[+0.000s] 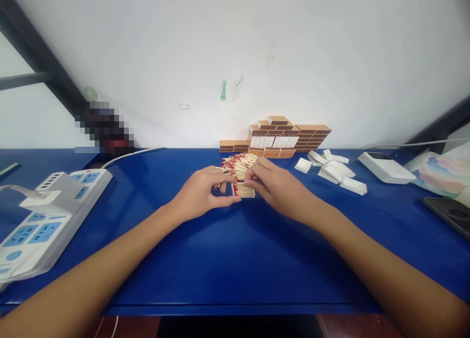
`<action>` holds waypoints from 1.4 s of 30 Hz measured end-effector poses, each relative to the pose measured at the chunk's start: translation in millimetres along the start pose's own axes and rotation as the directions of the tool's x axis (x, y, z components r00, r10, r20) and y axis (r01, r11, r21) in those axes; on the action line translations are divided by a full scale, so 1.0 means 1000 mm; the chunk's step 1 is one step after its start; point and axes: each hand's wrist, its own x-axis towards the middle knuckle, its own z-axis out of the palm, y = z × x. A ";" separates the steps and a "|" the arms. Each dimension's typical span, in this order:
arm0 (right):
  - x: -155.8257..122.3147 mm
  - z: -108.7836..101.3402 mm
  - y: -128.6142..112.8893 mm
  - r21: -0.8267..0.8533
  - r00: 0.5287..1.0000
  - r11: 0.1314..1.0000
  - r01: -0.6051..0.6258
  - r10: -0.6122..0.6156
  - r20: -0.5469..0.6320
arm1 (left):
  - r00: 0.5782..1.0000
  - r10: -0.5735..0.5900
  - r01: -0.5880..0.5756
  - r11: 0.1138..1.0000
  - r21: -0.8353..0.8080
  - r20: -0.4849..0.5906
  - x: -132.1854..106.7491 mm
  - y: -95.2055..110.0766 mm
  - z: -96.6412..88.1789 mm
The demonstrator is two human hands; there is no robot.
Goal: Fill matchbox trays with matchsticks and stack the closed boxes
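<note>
A small white matchbox tray (pixel 250 193) with red-headed matches (pixel 242 191) lying in it is near the middle of the blue table. My left hand (pixel 201 191) grips the tray's left end between thumb and fingers. Over the tray's right side, my right hand (pixel 270 184) is closed with its fingertips pinched at the matches; what sits between them is too small to make out. Right behind both hands lies a heap of loose matches (pixel 238 165) with red heads, partly hidden by my fingers.
Stacked matchboxes (pixel 275 137) stand against the wall. White empty trays (pixel 334 170) lie scattered to the right, beside a white device (pixel 385 167), a colourful plastic package (pixel 442 171) and a dark phone (pixel 450 213). A power strip (pixel 55 223) with a plugged-in charger occupies the left.
</note>
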 end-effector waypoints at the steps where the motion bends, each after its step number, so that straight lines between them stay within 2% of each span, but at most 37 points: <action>1: 0.000 0.000 0.001 -0.021 1.000 1.000 -0.001 0.001 0.000 | 1.000 0.000 0.000 1.000 -0.004 0.000 0.000 0.000 0.000; 6: 0.000 0.001 0.002 -0.074 0.998 0.996 0.045 -0.048 -0.036 | 1.000 -0.027 0.027 1.000 -0.013 0.006 -0.001 0.000 0.000; 15: 0.000 -0.006 -0.006 0.022 0.988 0.994 0.105 -0.101 -0.118 | 0.990 -0.139 0.136 0.987 -0.084 -0.029 0.001 -0.006 -0.005; 19: 0.002 -0.010 0.004 -0.007 0.973 0.999 0.042 -0.043 -0.228 | 0.981 -0.162 0.154 0.985 -0.080 -0.104 0.002 -0.012 -0.007; 22: 0.004 -0.012 0.012 -0.052 0.955 0.998 -0.044 0.027 -0.296 | 0.988 -0.136 0.131 0.989 -0.068 -0.072 0.002 -0.013 -0.006; 28: 0.006 -0.008 0.017 -0.043 0.967 0.995 -0.090 0.077 -0.244 | 0.988 -0.129 0.126 0.991 -0.041 -0.084 0.003 -0.015 -0.010; 32: 0.005 -0.002 0.018 -0.028 0.971 0.998 -0.062 0.054 -0.232 | 0.973 -0.146 0.148 0.989 -0.001 -0.179 0.005 -0.019 -0.022; 36: 0.004 0.002 0.019 -0.031 0.968 0.999 -0.028 0.019 -0.249 | 0.981 -0.134 0.137 0.990 0.012 -0.139 0.005 -0.020 -0.024; 42: 0.004 0.002 0.010 0.034 0.964 0.998 0.050 -0.039 -0.264 | 0.989 -0.098 0.100 0.995 0.013 -0.114 0.003 -0.018 -0.016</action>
